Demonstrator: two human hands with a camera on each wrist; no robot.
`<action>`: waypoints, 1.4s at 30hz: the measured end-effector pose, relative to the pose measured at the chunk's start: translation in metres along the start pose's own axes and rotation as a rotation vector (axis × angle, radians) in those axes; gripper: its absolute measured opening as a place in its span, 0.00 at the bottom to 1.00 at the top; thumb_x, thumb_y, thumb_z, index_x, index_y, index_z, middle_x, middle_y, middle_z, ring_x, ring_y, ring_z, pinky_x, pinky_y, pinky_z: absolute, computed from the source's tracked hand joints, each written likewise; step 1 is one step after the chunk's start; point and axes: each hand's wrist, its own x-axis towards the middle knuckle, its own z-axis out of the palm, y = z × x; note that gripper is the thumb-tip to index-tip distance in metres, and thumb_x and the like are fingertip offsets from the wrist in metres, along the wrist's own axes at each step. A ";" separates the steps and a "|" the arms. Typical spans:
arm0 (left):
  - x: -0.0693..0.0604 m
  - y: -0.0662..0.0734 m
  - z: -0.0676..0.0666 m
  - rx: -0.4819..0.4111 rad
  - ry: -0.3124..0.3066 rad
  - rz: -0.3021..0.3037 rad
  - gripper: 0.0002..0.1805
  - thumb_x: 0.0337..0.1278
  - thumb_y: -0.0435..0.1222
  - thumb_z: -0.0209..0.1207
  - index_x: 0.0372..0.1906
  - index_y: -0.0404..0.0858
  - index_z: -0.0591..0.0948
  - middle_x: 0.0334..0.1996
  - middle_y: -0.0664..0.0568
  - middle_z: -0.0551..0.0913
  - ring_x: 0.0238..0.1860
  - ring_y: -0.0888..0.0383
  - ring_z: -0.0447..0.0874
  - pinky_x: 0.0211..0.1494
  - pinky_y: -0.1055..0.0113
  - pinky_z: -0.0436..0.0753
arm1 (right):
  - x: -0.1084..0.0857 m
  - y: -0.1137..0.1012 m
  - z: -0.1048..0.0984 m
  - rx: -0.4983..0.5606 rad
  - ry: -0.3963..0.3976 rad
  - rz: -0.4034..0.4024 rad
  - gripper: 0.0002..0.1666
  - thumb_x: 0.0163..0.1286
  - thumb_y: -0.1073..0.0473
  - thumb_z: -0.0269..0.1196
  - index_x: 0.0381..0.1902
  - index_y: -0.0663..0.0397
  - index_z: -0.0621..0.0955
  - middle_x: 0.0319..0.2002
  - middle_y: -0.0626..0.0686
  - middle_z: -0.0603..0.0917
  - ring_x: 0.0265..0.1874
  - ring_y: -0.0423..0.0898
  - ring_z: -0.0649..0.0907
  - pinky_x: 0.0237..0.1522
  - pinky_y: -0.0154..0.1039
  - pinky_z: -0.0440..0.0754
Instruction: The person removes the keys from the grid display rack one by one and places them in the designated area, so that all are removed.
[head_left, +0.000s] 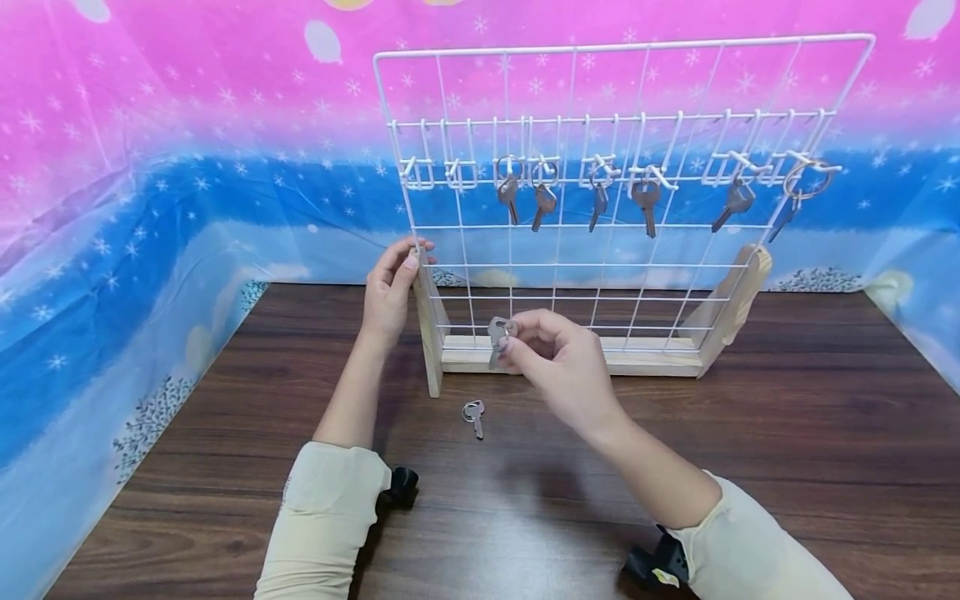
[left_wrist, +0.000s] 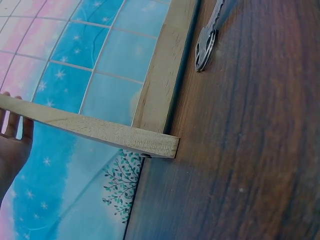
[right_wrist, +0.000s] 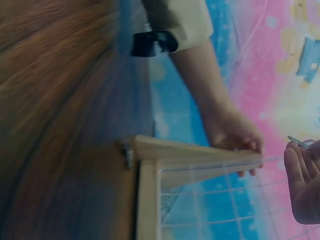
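Note:
My left hand (head_left: 388, 292) grips the top of the wooden side post (head_left: 427, 333) of a white wire grid rack (head_left: 555, 265), thumb in front and fingers reaching behind. In front of the grid's lower part, my right hand (head_left: 566, 362) pinches a silver key (head_left: 497, 332) with a small ring, held up off the table. The right wrist view shows that key (right_wrist: 297, 141) edge-on between thumb and fingers. Another key (head_left: 477, 419) with a ring lies on the table before the rack; the left wrist view has this key (left_wrist: 206, 47) near the wooden base.
Several keys (head_left: 647, 200) hang by rings from white hooks along the grid. Two hooks (head_left: 457, 172) at the left end bear no key. A second wooden post (head_left: 738, 287) supports the right side. Behind the dark wood table (head_left: 810, 433) hangs a pink and blue cloth (head_left: 225, 167).

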 end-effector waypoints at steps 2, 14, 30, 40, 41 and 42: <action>0.000 0.000 0.000 0.002 0.002 -0.001 0.18 0.63 0.30 0.43 0.51 0.18 0.68 0.46 0.44 0.79 0.44 0.54 0.79 0.48 0.66 0.74 | -0.001 0.007 -0.002 0.020 -0.033 0.038 0.06 0.60 0.73 0.59 0.36 0.69 0.78 0.27 0.59 0.82 0.26 0.54 0.83 0.32 0.42 0.82; -0.002 0.002 -0.001 0.001 0.011 -0.008 0.18 0.64 0.30 0.44 0.51 0.19 0.69 0.47 0.36 0.77 0.45 0.46 0.77 0.49 0.65 0.74 | -0.001 0.047 -0.007 -0.105 -0.196 0.278 0.06 0.60 0.72 0.59 0.37 0.70 0.78 0.29 0.58 0.82 0.26 0.49 0.84 0.32 0.41 0.82; 0.000 0.000 0.001 -0.007 0.004 0.009 0.18 0.63 0.30 0.44 0.52 0.20 0.69 0.44 0.57 0.80 0.44 0.55 0.78 0.48 0.66 0.74 | 0.008 0.090 -0.011 -0.156 -0.352 0.511 0.06 0.57 0.74 0.57 0.34 0.71 0.76 0.22 0.56 0.81 0.19 0.46 0.82 0.26 0.42 0.82; -0.001 0.001 0.000 0.002 -0.002 0.007 0.18 0.64 0.30 0.44 0.52 0.20 0.69 0.43 0.58 0.80 0.44 0.54 0.78 0.49 0.66 0.73 | 0.009 0.103 -0.003 -0.175 -0.368 0.616 0.07 0.57 0.74 0.58 0.35 0.68 0.75 0.20 0.58 0.81 0.17 0.45 0.82 0.23 0.39 0.81; -0.001 0.000 0.000 0.005 -0.002 0.007 0.18 0.64 0.30 0.44 0.53 0.20 0.69 0.44 0.58 0.79 0.44 0.54 0.78 0.49 0.66 0.73 | 0.008 0.104 -0.002 -0.182 -0.370 0.617 0.06 0.57 0.74 0.58 0.35 0.68 0.75 0.20 0.57 0.81 0.17 0.45 0.82 0.22 0.39 0.81; -0.001 0.000 0.000 0.007 -0.002 0.008 0.18 0.63 0.30 0.44 0.53 0.20 0.69 0.44 0.58 0.80 0.44 0.54 0.78 0.49 0.66 0.73 | 0.008 0.105 0.000 -0.194 -0.372 0.614 0.06 0.57 0.74 0.58 0.34 0.67 0.75 0.19 0.57 0.81 0.17 0.45 0.82 0.22 0.38 0.81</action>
